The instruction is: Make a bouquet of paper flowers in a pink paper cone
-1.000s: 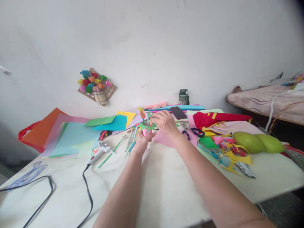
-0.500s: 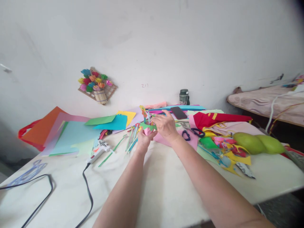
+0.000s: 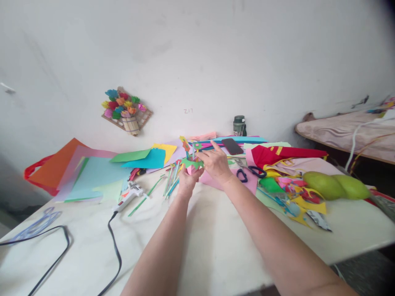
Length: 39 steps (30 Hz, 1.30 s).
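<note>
My left hand (image 3: 187, 181) is closed around a small pink paper pot (image 3: 191, 168) with a green jagged paper collar and little paper flowers (image 3: 186, 146) on thin sticks rising from it. It holds the pot just above the white table (image 3: 216, 242), far out in the middle. My right hand (image 3: 216, 163) is beside the pot on its right, with fingers pinched at the flower sticks. What the fingertips pinch is too small to make out.
Coloured paper sheets (image 3: 95, 172) lie at the back left, with a glue gun (image 3: 128, 195) and its black cable (image 3: 115, 250). Paper sticks (image 3: 168, 183), scissors (image 3: 251, 170), a phone (image 3: 232, 146), paper scraps (image 3: 293, 193), two green fruits (image 3: 336, 186) and a bottle (image 3: 238, 125) surround the hands. A flower plaque (image 3: 125, 111) hangs on the wall.
The left hand has lifted the pot slightly and closed tighter around it. The right hand's fingers have shifted a little at the flower sticks.
</note>
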Available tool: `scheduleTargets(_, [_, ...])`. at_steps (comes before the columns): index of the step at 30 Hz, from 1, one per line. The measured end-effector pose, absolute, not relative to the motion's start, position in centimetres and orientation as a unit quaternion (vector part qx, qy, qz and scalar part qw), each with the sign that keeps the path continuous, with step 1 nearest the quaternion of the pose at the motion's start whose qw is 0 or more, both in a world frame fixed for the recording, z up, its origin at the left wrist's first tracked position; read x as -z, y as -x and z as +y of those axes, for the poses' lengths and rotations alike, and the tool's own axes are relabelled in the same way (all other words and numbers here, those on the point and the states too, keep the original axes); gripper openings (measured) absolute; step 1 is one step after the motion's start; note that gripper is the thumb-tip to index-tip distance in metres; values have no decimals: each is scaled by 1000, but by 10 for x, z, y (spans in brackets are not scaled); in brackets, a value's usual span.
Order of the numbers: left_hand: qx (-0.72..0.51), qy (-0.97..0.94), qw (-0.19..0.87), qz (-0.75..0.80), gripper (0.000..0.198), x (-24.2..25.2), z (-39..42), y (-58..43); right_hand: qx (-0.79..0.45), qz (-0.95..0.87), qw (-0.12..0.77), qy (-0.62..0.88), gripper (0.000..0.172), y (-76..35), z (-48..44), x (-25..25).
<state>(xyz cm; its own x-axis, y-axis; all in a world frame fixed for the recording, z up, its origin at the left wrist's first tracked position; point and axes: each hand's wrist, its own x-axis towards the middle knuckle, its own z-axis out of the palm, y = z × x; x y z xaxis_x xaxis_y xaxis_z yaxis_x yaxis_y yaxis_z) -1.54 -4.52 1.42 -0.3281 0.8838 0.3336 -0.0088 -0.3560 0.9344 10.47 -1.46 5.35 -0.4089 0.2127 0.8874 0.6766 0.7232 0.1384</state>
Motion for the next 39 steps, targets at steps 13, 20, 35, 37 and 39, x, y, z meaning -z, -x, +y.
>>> scheduleTargets(13, [-705, -459, 339, 422, 33, -9, -42, 24, 14, -723, 643, 252, 47, -121, -4, -59])
scheduleTargets(20, [-678, -475, 436, 354, 26, -9, -48, 31, -344, -540, 706, 302, 33, -121, 5, -49])
scheduleTargets(35, [-612, -479, 562, 282, 50, -2, -52, 50, -528, -516, 613, 283, 27, -114, -3, -47])
scheduleTargets(37, [-600, -481, 580, 269, 64, 2, -51, 55, -547, -527, 592, 272, 32, -112, -3, -45])
scheduleTargets(39, [-587, -483, 591, 269, 72, 7, -50, 58, -561, -548, 567, 253, 33, -109, -6, -45])
